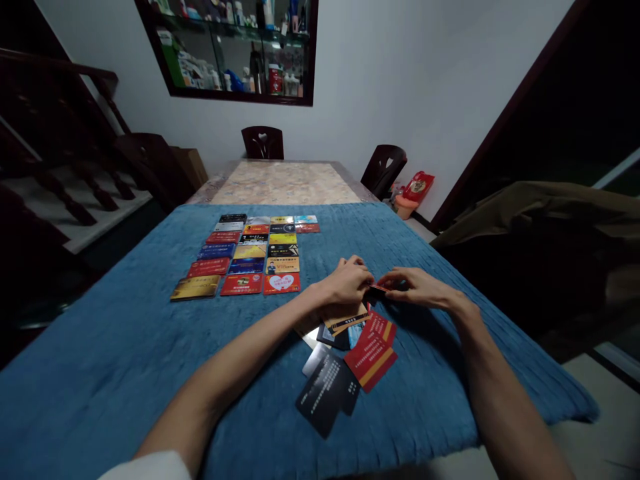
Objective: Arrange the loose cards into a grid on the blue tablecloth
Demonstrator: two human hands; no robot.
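My left hand (pixel 347 285) and right hand (pixel 417 288) meet over the bench (pixel 125 360), fingers pinching one red card (pixel 379 288) between them. Loose cards (pixel 350 353) lie just below my hands; neat card rows (pixel 250 257) sit up-left.

A: Blue quilted cloth table cover (pixel 125 347): matt, soft, ribbed stitch lines right out to its edges.

B: Cards?

A: Loose pile of red and black plastic cards (pixel 350 367) looks smooth, slight sheen. Grid of coloured plastic cards (pixel 250 257) is glossier, catching light.

B: Far end?

A: Polished marble-look tabletop (pixel 283 183), dark varnished wooden chairs (pixel 263 142).
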